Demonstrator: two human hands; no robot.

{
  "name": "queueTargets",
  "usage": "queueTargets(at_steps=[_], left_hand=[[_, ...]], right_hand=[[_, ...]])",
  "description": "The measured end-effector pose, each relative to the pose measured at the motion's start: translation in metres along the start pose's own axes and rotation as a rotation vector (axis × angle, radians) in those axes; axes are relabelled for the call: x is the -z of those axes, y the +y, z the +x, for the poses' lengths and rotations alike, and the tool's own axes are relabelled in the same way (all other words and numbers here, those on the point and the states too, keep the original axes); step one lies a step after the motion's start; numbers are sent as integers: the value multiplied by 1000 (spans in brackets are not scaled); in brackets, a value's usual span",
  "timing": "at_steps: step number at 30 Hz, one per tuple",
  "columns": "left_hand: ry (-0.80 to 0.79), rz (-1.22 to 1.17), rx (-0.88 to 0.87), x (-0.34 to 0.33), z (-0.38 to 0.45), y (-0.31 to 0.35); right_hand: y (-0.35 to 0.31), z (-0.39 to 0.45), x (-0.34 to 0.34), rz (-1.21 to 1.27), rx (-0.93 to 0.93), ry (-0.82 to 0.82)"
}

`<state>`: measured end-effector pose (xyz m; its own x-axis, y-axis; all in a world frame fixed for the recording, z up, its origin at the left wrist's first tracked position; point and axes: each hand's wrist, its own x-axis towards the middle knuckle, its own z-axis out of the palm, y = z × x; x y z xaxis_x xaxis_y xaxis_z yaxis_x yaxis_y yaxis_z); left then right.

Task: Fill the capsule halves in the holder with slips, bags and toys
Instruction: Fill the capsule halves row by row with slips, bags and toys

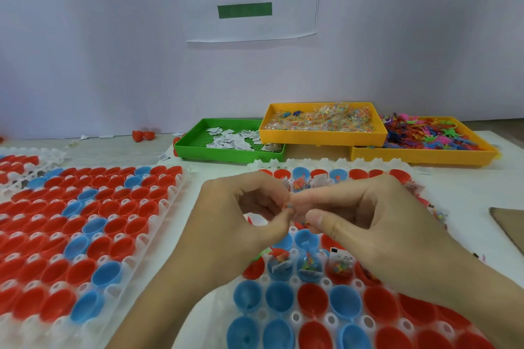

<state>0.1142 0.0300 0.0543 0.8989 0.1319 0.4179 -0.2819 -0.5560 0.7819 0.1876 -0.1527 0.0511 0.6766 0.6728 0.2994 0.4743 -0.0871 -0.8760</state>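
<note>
Nearest the viewer, the white holder (295,317) carries rows of upright capsule halves (279,296), red and blue, open ends up. One row in, three halves already contain a clear bag of coloured beads (340,265) with a paper slip.

Above the holder's middle, the left hand (238,218) and right hand (377,221) meet fingertip to fingertip. Both pinch one small item (289,207) between them; it is mostly hidden by the fingers, so its type and long axis cannot be determined. It lies at the fingertips, clear of both palms.

To the left sits a second holder (170,195) of unfilled halves.

Farther back, against the wall: a green tray (195,144) of slips, a yellow tray (320,134) of bags overlapping it, and a further yellow tray (419,156) of toys at right.
</note>
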Motion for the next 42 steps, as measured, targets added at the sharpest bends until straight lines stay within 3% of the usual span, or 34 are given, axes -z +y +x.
queueTargets(at_steps=[3, 6, 10, 15, 42], left_hand=[[-75, -92, 104, 16, 2, -2], [-254, -119, 187, 36, 3, -7], [-465, 23, 209, 48, 3, -12], [-577, 160, 288, 48, 2, -18], [-590, 299, 334, 41, 3, -30]], right_hand=[[3, 1, 0, 21, 10, 42], [6, 2, 5, -6, 28, 87], [8, 3, 9, -87, 65, 98], [10, 4, 10, -139, 73, 99], [10, 4, 13, -172, 114, 135]])
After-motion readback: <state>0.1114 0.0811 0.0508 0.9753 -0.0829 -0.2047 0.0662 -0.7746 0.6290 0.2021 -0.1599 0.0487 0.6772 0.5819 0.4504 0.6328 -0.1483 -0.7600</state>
